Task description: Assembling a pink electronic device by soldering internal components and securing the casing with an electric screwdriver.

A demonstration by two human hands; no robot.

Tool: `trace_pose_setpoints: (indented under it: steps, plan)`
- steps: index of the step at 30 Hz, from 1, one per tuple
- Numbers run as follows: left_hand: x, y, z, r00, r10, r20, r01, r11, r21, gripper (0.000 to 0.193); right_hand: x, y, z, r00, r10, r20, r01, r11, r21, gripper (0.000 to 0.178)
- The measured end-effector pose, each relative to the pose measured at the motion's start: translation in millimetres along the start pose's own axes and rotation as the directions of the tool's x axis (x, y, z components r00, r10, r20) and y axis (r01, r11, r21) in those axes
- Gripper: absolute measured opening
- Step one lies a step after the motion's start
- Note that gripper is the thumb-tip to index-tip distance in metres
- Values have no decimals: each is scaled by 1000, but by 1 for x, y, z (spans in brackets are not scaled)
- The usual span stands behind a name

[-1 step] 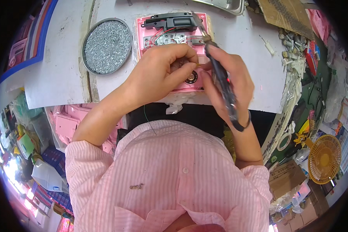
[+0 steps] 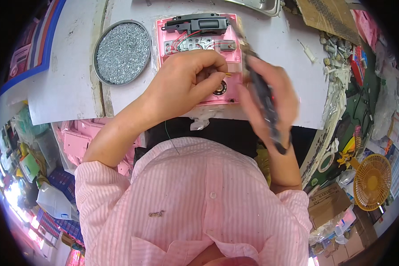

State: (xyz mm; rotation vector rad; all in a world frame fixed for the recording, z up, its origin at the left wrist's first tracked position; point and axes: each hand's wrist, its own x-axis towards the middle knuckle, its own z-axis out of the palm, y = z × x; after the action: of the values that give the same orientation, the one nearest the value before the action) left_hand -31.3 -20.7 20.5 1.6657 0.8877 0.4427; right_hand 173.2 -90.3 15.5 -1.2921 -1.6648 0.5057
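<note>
A pink plastic casing lies on the white table. At its far end sits a black part, with red and green wires and metal plates below it. My left hand rests over the near half, thumb and forefinger pinched on a thin yellow wire, whose end sticks out. Beside the fingertips is a round black-rimmed part, partly covered. My right hand, blurred, grips a long black-handled tool with a metal front end, held slanting over the casing's right edge; its exact kind is unclear.
A round tray of small silvery screws stands left of the casing. A metal tray is at the far edge, cardboard at the far right. Pink parts fill a box below the table's left. A yellow fan stands lower right.
My right hand and the black-handled tool have shifted to the right, away from the left fingertips. My left hand stays in place with the yellow wire.
</note>
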Motion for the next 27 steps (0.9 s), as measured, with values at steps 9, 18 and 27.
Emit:
trace_pose_setpoints:
  steps: [9,18,27]
  plan:
    - [8,-3,3,963,262,63,-264,876,404,11,-29,5,-65,971,141,192,-197,930,311,21]
    - [26,11,-1,932,234,277,-357,720,595,12,-28,5,-54,968,178,178,-223,933,283,20]
    - [38,10,-10,898,204,390,-399,750,527,13,-25,5,-52,962,192,193,-241,932,270,20]
